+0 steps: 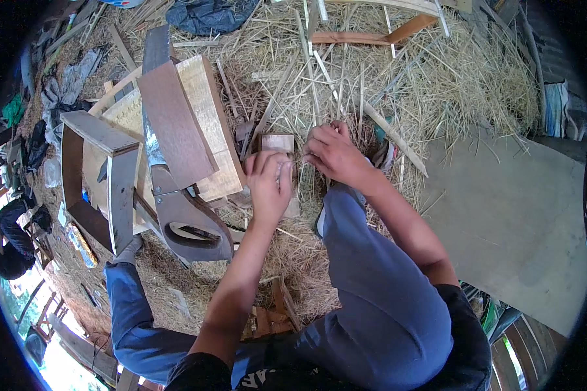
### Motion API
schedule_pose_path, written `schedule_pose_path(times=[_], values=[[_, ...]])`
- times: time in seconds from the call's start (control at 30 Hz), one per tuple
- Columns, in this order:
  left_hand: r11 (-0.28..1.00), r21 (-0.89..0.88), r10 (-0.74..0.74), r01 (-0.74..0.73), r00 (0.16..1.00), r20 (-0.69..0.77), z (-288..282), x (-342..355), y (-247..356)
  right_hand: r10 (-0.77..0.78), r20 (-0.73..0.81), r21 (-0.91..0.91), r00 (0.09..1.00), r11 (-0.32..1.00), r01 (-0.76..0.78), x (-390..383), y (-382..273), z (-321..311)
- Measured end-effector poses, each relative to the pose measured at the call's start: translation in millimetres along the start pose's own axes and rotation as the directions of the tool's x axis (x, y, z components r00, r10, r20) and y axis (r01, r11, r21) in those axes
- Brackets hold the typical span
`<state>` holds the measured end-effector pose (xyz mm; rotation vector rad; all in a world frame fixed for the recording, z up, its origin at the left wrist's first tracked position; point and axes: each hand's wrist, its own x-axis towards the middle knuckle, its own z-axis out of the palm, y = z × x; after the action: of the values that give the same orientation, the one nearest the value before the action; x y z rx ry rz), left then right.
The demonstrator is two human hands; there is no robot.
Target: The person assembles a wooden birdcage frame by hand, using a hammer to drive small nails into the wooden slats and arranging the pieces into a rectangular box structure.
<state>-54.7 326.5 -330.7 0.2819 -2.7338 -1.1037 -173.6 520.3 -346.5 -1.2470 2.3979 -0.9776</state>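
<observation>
My left hand (268, 186) is in the middle with bent, closed fingers, beside a small wooden block (278, 142). Whatever those fingers may hold is too small to make out. A short gap to the right, my right hand (336, 154) is curled with its fingertips drawn together, above my raised knee. Anything in its grip is hidden. To the left of my hands lies a handsaw (190, 225) with a brown handle. A dark brown board (175, 124) covers part of its blade, and a thick pale wooden board (205, 111) lies under them.
An open wooden box frame (121, 195) stands at the left. Straw (450, 85) and thin wood strips cover the ground ahead. Another wooden frame (352, 37) lies at the far side. A flat grey-brown sheet (515, 221) is at the right, and a dark plastic bag (210, 15) at the far left.
</observation>
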Motion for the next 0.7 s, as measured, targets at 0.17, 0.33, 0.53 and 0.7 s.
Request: schedule_pose_path(times=[0.17, 0.33, 0.53, 0.7], values=[[0.989, -0.112, -0.106, 0.098, 0.992, -0.066, -4, -19, -6, 0.165, -0.229, -0.275, 0.959, 0.935, -0.226, -6, 26, -8], [0.991, 0.038, -0.12, 0.125, 0.986, -0.114, -4, -41, -10, 0.287, -0.492, -0.182, 0.822, 0.889, -0.419, 7, 27, -15], [0.995, 0.025, -0.092, 0.095, 0.992, -0.086, -4, -41, -15, 0.219, -0.22, -0.296, 0.951, 0.913, -0.279, 16, 23, 24], [0.997, -0.022, -0.07, 0.069, 0.996, -0.061, -1, -41, -10, 0.212, -0.017, -0.51, 0.977, 0.839, -0.191, 24, 33, 48]])
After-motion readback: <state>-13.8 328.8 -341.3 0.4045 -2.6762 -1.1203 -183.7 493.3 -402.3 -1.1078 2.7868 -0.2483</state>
